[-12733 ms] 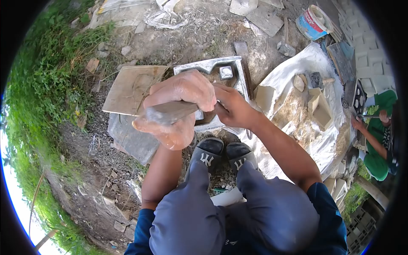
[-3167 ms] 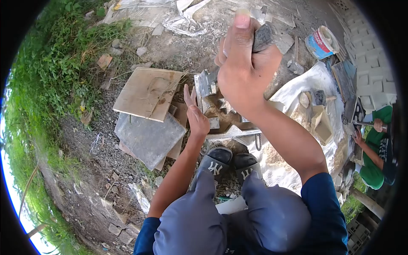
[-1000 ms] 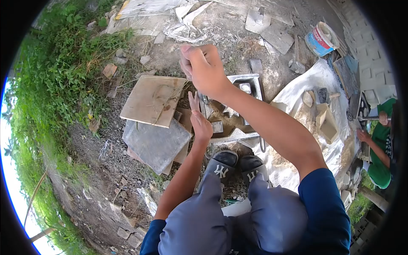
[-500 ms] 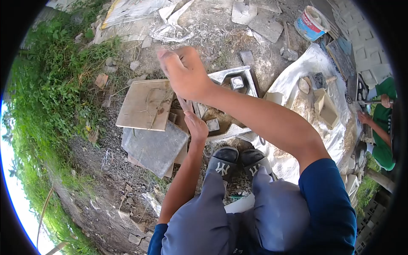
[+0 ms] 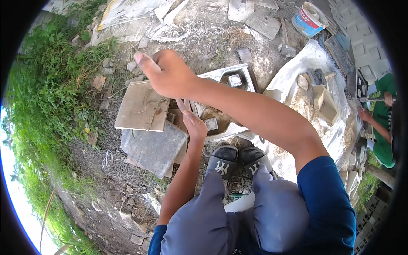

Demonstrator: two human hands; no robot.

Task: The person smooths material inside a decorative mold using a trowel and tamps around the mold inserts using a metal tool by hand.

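Note:
My right hand (image 5: 165, 73) is raised above the upper edge of a tan board (image 5: 142, 108), fingers curled under and thumb pointing left; whatever it may hold is hidden. My left hand (image 5: 194, 126) has its fingers stretched out at the left side of a metal frame mould (image 5: 231, 132). Inside the mould are brown material and small metal blocks (image 5: 211, 124). My right forearm crosses above the mould and covers part of it. A grey slab (image 5: 155, 146) lies partly under the tan board.
A white sheet (image 5: 287, 76) at right carries sandy material, stones and an open box-shaped piece (image 5: 326, 104). Beyond are a hammer (image 5: 287, 50) and a paint bucket (image 5: 309, 20). At far right, a co-worker in green (image 5: 384, 123) handles a tool. Plants grow at left.
Since about a second ago my right hand has moved left, from above the mould's left corner to over the tan board. My left hand stays beside the mould. A grey stone seen earlier in my right hand no longer shows.

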